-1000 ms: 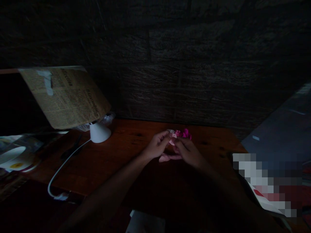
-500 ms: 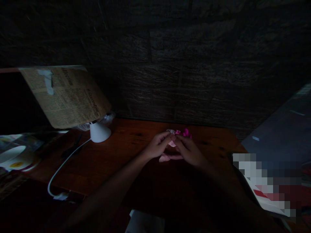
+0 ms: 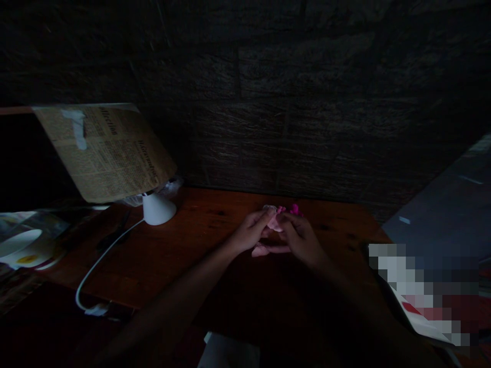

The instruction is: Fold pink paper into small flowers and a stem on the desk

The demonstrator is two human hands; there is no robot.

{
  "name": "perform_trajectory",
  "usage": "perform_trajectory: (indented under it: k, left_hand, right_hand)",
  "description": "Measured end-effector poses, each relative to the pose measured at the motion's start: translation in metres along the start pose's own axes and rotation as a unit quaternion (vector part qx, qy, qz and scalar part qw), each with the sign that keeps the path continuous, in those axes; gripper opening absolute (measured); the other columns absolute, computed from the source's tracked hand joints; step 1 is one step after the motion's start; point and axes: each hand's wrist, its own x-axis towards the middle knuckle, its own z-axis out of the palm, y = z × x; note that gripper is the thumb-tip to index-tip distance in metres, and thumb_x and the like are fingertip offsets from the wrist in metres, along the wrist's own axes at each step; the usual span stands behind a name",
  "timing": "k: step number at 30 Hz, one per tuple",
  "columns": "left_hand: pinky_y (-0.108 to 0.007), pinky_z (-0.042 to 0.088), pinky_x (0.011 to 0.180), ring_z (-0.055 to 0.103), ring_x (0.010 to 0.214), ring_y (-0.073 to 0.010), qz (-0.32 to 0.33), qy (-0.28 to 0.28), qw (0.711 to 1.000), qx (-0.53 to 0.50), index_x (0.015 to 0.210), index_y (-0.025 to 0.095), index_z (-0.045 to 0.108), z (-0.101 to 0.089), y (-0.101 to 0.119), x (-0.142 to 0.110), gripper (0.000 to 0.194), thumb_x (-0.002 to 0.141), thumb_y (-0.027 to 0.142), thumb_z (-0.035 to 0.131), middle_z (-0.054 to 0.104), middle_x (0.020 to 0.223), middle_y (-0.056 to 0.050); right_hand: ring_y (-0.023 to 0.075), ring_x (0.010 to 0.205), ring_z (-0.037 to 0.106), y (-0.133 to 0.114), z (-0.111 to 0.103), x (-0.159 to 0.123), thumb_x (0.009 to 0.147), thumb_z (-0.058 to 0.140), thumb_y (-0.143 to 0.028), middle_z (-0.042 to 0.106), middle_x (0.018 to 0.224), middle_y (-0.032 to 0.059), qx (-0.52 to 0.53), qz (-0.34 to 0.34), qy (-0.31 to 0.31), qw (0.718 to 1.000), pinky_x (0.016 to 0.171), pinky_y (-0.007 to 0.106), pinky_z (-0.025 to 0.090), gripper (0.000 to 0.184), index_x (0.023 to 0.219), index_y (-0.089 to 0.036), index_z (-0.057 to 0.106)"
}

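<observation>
Grips of left hand (image 3: 247, 234) and right hand (image 3: 302, 236) clamped a pink piece (image 3: 275, 223); pinching step, I judged through dimness; next move called for light, even pressure.

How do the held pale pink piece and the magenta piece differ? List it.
The pale pink piece is lighter; the magenta piece is deeper-coloured. The left hand and right hand hold the pale one; the magenta one shows beyond the right hand. Both are partly hidden.

Pale pink piece (image 3: 274, 223), thin-looking, outline irregular, partly covered, held between left hand (image 3: 248, 233) and right hand (image 3: 301, 236), over the wooden counter (image 3: 207, 222), material and exact form unclear
</observation>
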Motion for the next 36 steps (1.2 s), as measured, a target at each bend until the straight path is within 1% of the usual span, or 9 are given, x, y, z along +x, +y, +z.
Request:
perform_trajectory:
  k: [5,9,13,18,21,26,31,33,36]
  left_hand:
    - [-0.02,0.021,0.044,0.03,0.045,-0.0044,-0.03,-0.049,0.998,-0.011,0.074,0.012,0.06,0.001,-0.002,0.0,0.059,0.074,0.072,0.057,0.04,0.054,0.006]
    - [-0.02,0.024,0.046,0.031,0.048,-0.0047,-0.023,-0.051,0.998,-0.022,0.078,0.013,0.059,0.0,-0.002,0.0,0.052,0.076,0.065,0.06,0.039,0.056,0.007]
    - [-0.021,0.025,0.046,0.031,0.047,-0.0056,-0.003,-0.073,0.997,0.027,0.077,0.014,0.059,-0.002,0.0,-0.002,0.047,0.08,0.061,0.057,0.038,0.053,0.008]
    - [-0.02,0.027,0.046,0.035,0.048,-0.0055,0.014,-0.095,0.992,0.077,0.067,0.014,0.059,-0.005,0.003,-0.006,0.049,0.078,0.062,0.061,0.04,0.051,0.006]
    - [-0.02,0.027,0.046,0.034,0.046,-0.0048,0.009,-0.096,0.994,0.053,0.066,0.013,0.058,-0.004,0.0,-0.005,0.052,0.076,0.064,0.062,0.041,0.05,0.006]
    - [-0.02,0.026,0.044,0.037,0.044,-0.0049,-0.017,-0.09,0.995,-0.033,0.071,0.012,0.057,-0.003,-0.006,0.0,0.053,0.075,0.065,0.062,0.044,0.051,0.005]
    - [-0.021,0.025,0.044,0.037,0.044,-0.0049,-0.02,-0.101,0.995,-0.014,0.072,0.013,0.056,-0.003,0.001,0.0,0.046,0.075,0.058,0.065,0.046,0.051,0.005]
    - [-0.021,0.025,0.044,0.035,0.044,-0.0048,-0.027,-0.097,0.995,-0.003,0.069,0.014,0.054,-0.002,0.003,-0.001,0.043,0.076,0.056,0.064,0.045,0.051,0.005]
    - [-0.02,0.026,0.045,0.035,0.046,-0.005,-0.029,-0.102,0.994,0.011,0.067,0.015,0.055,-0.001,0.001,-0.003,0.04,0.076,0.052,0.064,0.043,0.052,0.006]
  right_hand:
    - [0.0156,0.066,0.056,0.002,-0.003,0.005,0.09,0.047,-0.043,0.06,0.073,0.0017,-0.032,-0.064,0.014,0.997,0.061,0.027,0.05,0.032,0.078,-0.019,0.064]
    - [0.0152,0.063,0.053,0.006,-0.005,0.009,0.09,0.046,-0.047,0.057,0.067,0.0008,-0.043,-0.04,0.021,0.998,0.06,0.027,0.046,0.036,0.077,-0.019,0.063]
    - [0.016,0.065,0.054,0.005,-0.006,0.01,0.089,0.047,-0.054,0.058,0.068,0.0013,-0.049,-0.033,0.038,0.998,0.062,0.027,0.046,0.042,0.075,-0.018,0.064]
    - [0.017,0.067,0.056,0.0,-0.005,0.005,0.088,0.05,-0.055,0.058,0.068,0.0009,-0.019,-0.02,-0.005,1.0,0.061,0.028,0.048,0.04,0.074,-0.019,0.064]
    - [0.0174,0.067,0.058,-0.003,-0.005,0.002,0.087,0.053,-0.054,0.059,0.067,0.0006,-0.002,-0.011,0.002,1.0,0.059,0.028,0.05,0.039,0.073,-0.02,0.064]
    - [0.0187,0.073,0.063,-0.004,-0.004,0.003,0.092,0.047,-0.054,0.064,0.073,0.0029,-0.011,-0.052,-0.001,0.999,0.067,0.031,0.052,0.041,0.077,-0.02,0.063]
    - [0.0174,0.072,0.061,-0.003,-0.006,0.007,0.094,0.043,-0.052,0.062,0.072,0.0026,-0.101,-0.116,0.051,0.987,0.072,0.03,0.048,0.041,0.075,-0.02,0.058]
    - [0.0167,0.07,0.059,-0.004,-0.007,0.007,0.094,0.044,-0.054,0.061,0.071,0.0023,-0.115,-0.119,0.046,0.985,0.071,0.03,0.047,0.042,0.072,-0.02,0.056]
    - [0.0161,0.068,0.056,-0.006,-0.009,0.008,0.091,0.045,-0.059,0.059,0.068,0.0017,-0.096,-0.104,0.003,0.99,0.067,0.029,0.046,0.046,0.068,-0.02,0.055]
